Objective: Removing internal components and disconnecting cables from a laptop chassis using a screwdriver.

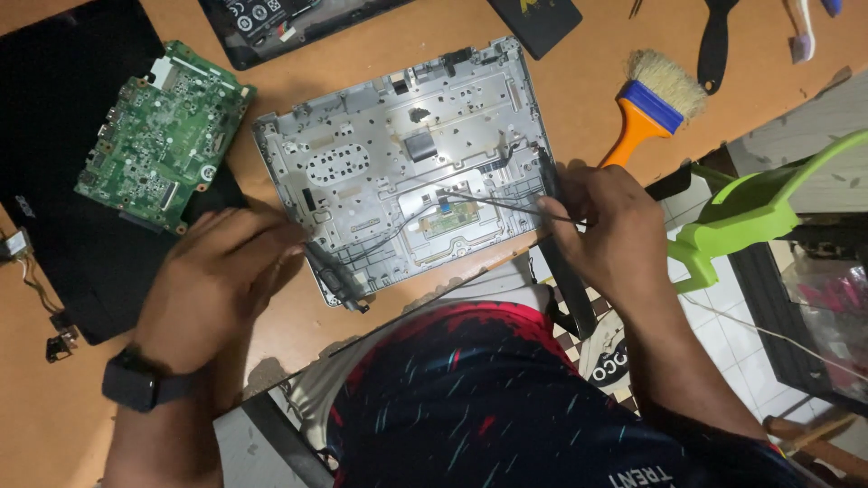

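A silver laptop shell (pixel 380 136) lies inside-up on the wooden table, its inner frame and small touchpad board (pixel 449 217) showing. My left hand (pixel 212 280) rests at the shell's near left corner, fingers on the black speaker and cable (pixel 334 271) there. My right hand (pixel 601 226) is at the shell's right edge and pinches a thin dark tool (pixel 506 203) whose tip reaches toward the touchpad board. A black watch (pixel 136 380) is on my left wrist.
A green circuit board (pixel 158 136) lies on a black laptop lid (pixel 54 181) at the left. An orange-handled brush with a blue band (pixel 655 104) is at the right, dark tools beyond it. A green plastic stand (pixel 750 208) sits off the table edge.
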